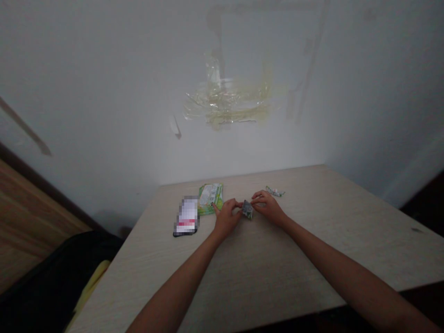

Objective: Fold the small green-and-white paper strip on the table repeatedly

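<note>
Between left hand [227,217] and right hand [269,208] sits a wrapper [247,210].

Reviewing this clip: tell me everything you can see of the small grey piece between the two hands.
The piece is small and mostly dark grey, with paler and greenish patches, the green mainly near its lower end. It looks like thin, creased sheet, perhaps folded; the material is uncertain. It narrows toward the top, between the fingers of the left hand at its left and the right hand at its upper right. Whether its lower end touches the table is unclear.
</note>
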Demonstrator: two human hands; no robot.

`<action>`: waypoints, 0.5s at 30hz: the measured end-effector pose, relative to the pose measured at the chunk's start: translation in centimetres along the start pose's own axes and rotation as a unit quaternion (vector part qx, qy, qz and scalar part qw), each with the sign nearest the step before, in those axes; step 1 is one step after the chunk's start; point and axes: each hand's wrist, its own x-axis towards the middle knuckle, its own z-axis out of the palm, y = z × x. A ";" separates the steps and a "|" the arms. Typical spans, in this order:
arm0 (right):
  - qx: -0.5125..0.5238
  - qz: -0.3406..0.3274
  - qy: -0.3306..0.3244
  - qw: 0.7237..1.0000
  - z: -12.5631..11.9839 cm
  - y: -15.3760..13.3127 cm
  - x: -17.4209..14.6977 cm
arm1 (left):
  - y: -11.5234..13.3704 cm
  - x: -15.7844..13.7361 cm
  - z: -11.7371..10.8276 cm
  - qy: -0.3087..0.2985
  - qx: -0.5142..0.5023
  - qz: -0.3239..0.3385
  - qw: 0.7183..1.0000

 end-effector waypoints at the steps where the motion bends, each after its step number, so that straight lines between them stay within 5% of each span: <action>1: -0.004 -0.005 0.000 1.000 0.0 0.1 0.0 | -0.1 0.1 0.0 -0.005 0.003 0.004 1.000; 15: -0.028 -0.009 -0.024 0.999 -0.4 1.1 0.1 | 0.1 0.2 -0.6 -0.020 0.052 0.005 0.998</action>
